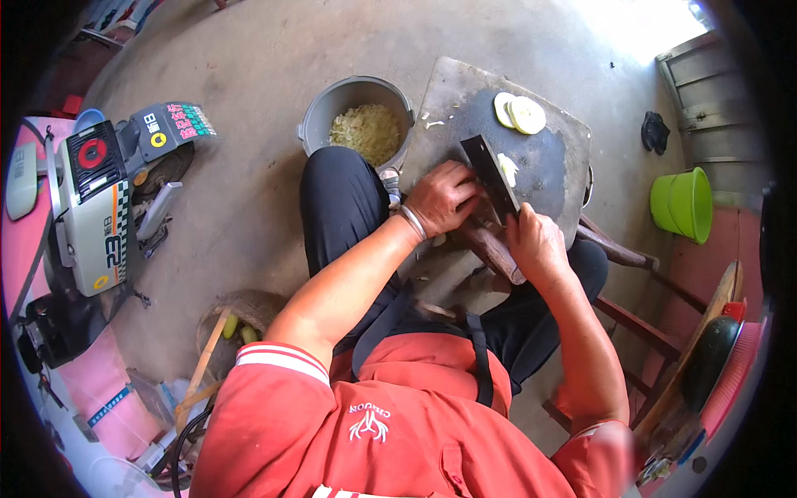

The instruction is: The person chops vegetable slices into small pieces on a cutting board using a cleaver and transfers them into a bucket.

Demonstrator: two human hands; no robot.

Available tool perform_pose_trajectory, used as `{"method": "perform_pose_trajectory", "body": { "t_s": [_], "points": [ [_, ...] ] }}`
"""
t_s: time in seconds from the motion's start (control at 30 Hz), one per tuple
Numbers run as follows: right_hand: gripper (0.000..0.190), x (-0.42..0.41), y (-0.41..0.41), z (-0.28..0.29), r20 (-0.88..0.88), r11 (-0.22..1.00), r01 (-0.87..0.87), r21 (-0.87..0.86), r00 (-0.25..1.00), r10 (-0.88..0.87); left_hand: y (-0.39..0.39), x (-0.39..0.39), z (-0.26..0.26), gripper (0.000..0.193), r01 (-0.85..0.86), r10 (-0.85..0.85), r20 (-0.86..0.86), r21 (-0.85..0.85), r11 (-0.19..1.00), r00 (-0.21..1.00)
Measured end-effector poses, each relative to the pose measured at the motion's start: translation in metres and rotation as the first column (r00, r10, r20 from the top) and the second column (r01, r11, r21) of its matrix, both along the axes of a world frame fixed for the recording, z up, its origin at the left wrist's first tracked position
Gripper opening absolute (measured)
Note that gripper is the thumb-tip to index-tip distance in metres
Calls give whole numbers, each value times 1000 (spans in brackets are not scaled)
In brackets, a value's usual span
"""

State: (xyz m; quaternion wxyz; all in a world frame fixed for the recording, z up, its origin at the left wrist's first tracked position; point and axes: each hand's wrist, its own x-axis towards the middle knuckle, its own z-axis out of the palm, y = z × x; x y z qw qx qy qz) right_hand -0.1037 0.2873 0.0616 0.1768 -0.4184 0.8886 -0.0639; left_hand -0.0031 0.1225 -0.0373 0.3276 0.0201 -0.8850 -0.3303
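Note:
My right hand (537,239) grips the handle of a dark-bladed kitchen cleaver (490,174), its blade slanting up and left over a worn square tabletop (464,81). My left hand (443,196), with a silver bangle at the wrist, has its fingers curled close against the blade's left side. Whatever lies under those fingers is hidden. Pale cut vegetable pieces (508,169) show just right of the blade. Farther back, several round, pale vegetable slices (528,115) overlap on the tabletop. Small scraps lie near its left edge.
A grey bucket (358,84) holding shredded vegetable (366,132) stands left of the tabletop. A wicker basket (208,324) with green vegetables sits by my left elbow. An electric scooter (99,205) is parked at left. A green bucket (680,204) and a wooden chair (641,330) are at right.

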Motion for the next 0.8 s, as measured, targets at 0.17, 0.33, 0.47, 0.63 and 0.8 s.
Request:
{"method": "perform_pose_trajectory", "body": {
  "t_s": [0.17, 0.33, 0.47, 0.63, 0.8],
  "points": [
    [23, -1, -8, 27, 12, 998, -31, 51, 999, 30, 0, 2, 0, 18, -14, 14, 15, -6, 1000, 1000],
    [24, 1, -16, 30, 49, 992, -61, 110, 997, 56, -3, 2, 0, 19, -24, 24, -16, -23, 999, 1000],
    [26, 2, -6, 4, 0, 998, -40, 41, 999, 40, -2, 0, -1, 19, 7, -5, 37, -67, 998, 999],
    [27, -2, 6, -10, -14, 999, 2, -32, 1000, -3, -4, 2, 2, 18, 30, -31, 50, 6, 1000, 998],
    [26, -6, 0, 8, 5, 998, -32, -58, 999, 32, -3, 5, 1, 18, 0, 1, 44, -18, 1000, 999]
  ]
}}
